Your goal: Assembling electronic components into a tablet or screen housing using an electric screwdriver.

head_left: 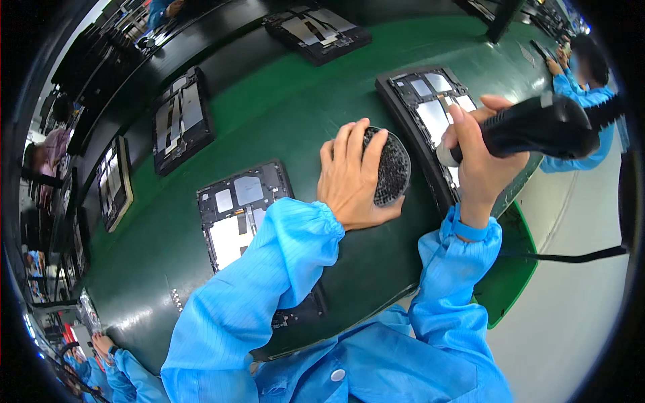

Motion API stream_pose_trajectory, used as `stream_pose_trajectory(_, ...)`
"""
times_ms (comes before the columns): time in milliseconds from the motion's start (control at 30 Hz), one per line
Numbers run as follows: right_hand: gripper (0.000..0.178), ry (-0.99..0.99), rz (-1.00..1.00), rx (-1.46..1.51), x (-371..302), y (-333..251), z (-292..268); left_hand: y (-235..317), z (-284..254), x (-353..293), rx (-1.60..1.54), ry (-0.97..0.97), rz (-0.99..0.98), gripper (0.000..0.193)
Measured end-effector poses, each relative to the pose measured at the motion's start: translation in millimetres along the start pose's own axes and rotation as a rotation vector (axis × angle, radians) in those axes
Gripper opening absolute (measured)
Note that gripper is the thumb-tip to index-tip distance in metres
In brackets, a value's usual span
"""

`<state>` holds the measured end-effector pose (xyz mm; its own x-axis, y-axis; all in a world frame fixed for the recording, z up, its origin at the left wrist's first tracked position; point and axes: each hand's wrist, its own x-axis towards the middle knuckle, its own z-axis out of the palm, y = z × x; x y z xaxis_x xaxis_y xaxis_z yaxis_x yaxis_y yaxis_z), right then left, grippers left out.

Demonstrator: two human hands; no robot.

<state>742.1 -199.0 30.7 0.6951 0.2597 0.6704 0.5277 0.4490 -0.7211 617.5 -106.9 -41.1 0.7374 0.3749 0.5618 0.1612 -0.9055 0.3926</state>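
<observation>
My left hand [353, 178] curls round a round dish [396, 168] packed with small dark pieces that look like screws, its fingertips over the near rim. My right hand [484, 168] is closed on a black power screwdriver [537, 127], held slantwise with its pale nose pointing down to the left. That nose is over an opened tablet-like device [430, 111] in a black tray; whether the bit touches it is hidden. Another opened device [232, 208] lies left of the dish, partly covered by my left forearm. A blue band [470, 232] circles my right wrist.
More opened devices stand along the green table [336, 101]: one at the far side [317, 32], one at left [180, 121], another further left [113, 185]. A green bin [510, 269] and a black cable [578, 256] are at right. Co-workers in blue sit at both ends.
</observation>
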Motion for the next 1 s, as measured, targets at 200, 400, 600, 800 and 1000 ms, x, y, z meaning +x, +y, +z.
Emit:
stream_pose_trajectory(200,0.031,-0.025,-0.037,0.003,0.2,-3.9,-0.7,-7.0,6.4,8.2,0.045,0.1,0.036,0.096)
stream_pose_trajectory(400,0.026,-0.066,-0.047,-0.038,1.3,5.3,-0.7,-18.8,22.8,31.2,0.155,0.076,-0.089,0.088)
stream_pose_trajectory(600,0.028,-0.065,-0.008,0.009,0.0,6.1,-6.0,-5.1,22.4,36.4,0.32,-0.077,-0.4,0.096)
stream_pose_trajectory(800,0.033,-0.132,0.15,0.223,-10.6,-13.9,6.3,14.1,-37.7,10.9,0.368,-0.31,-0.402,0.072)
stream_pose_trajectory(1000,0.027,-0.303,0.262,0.323,-25.6,-11.1,33.8,28.2,-91.7,-67.2,0.128,-0.375,-0.224,0.041)
